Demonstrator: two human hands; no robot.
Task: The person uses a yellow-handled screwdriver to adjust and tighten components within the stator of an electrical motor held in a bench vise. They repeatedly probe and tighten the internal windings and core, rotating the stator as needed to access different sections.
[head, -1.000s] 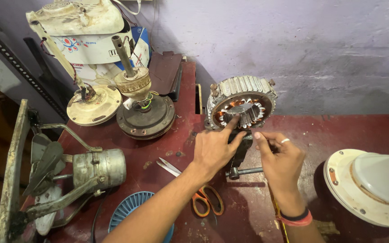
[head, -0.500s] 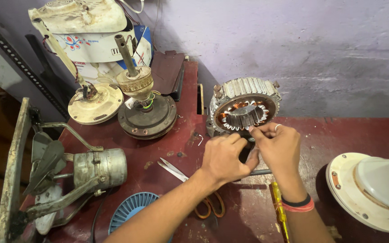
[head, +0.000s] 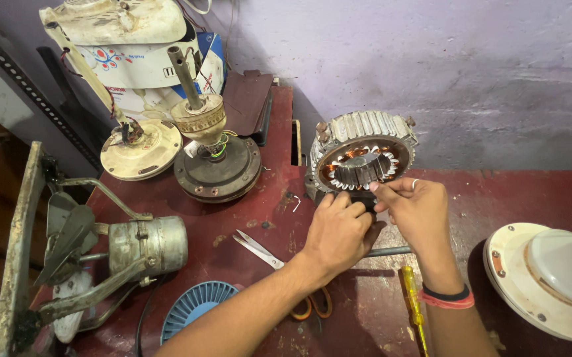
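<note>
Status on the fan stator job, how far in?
Done: the stator is stripped bare, copper windings exposed, standing on edge on the red table. In hand: left hand and right hand both work at its lower rim. Left: the dismantled ceiling fan motor and white cover lie apart.

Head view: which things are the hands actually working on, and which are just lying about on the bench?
In hand:
- stator, standing on edge
- left hand, at its lower edge
- right hand, fingertips on its rim

Lying about:
- scissors
- yellow screwdriver
- blue grille
- fan motor
- white cover
</note>
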